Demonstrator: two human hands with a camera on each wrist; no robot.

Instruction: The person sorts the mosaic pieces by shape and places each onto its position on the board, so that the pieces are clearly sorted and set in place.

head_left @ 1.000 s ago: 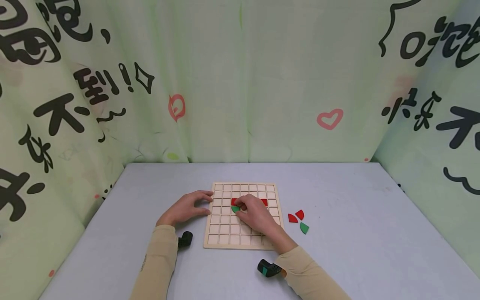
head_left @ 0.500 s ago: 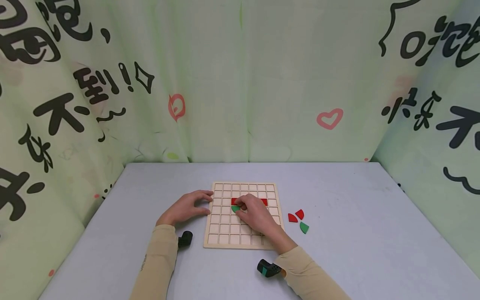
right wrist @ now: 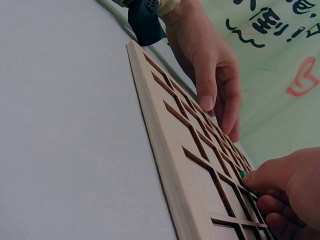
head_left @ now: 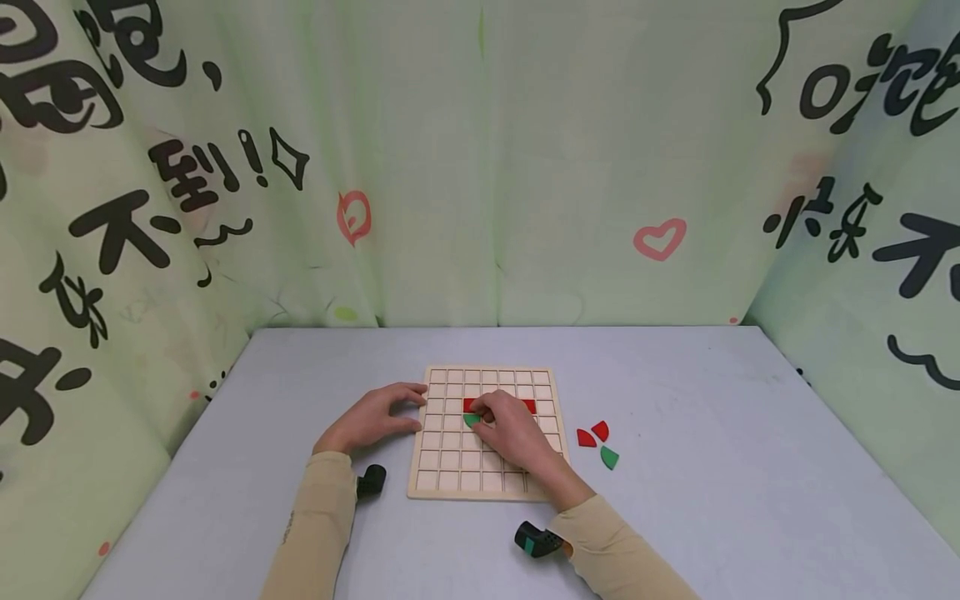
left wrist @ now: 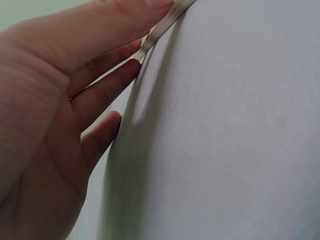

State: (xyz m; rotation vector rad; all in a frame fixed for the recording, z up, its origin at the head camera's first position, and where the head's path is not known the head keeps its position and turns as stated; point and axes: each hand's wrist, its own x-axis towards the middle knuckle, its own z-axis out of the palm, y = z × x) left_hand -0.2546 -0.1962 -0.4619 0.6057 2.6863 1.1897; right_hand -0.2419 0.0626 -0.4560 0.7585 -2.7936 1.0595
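A square wooden grid board (head_left: 438,483) lies on the table. My left hand (head_left: 375,415) touches its left edge, fingers loosely extended; the left wrist view shows the fingertips (left wrist: 131,67) at the board's side. Over the middle of the board, my right hand (head_left: 512,429) pinches a green quarter-circle piece (head_left: 471,420) between thumb and curled fingers. In the right wrist view the thumb is on this green piece (right wrist: 243,174), mostly hidden by the hand. Just behind it, a row of red (head_left: 529,406) sits in the grid, its middle covered by the right hand.
Right of the board lie two red wedge pieces (head_left: 586,438) and a green wedge piece (head_left: 609,457). A black wrist camera (head_left: 371,482) sits on the left wrist, another black wrist camera (head_left: 536,539) on the right. Printed curtains (head_left: 570,167) surround the white table (head_left: 712,467).
Both hands and the pieces stay in place across the frames. Only the head view shifts very slightly.
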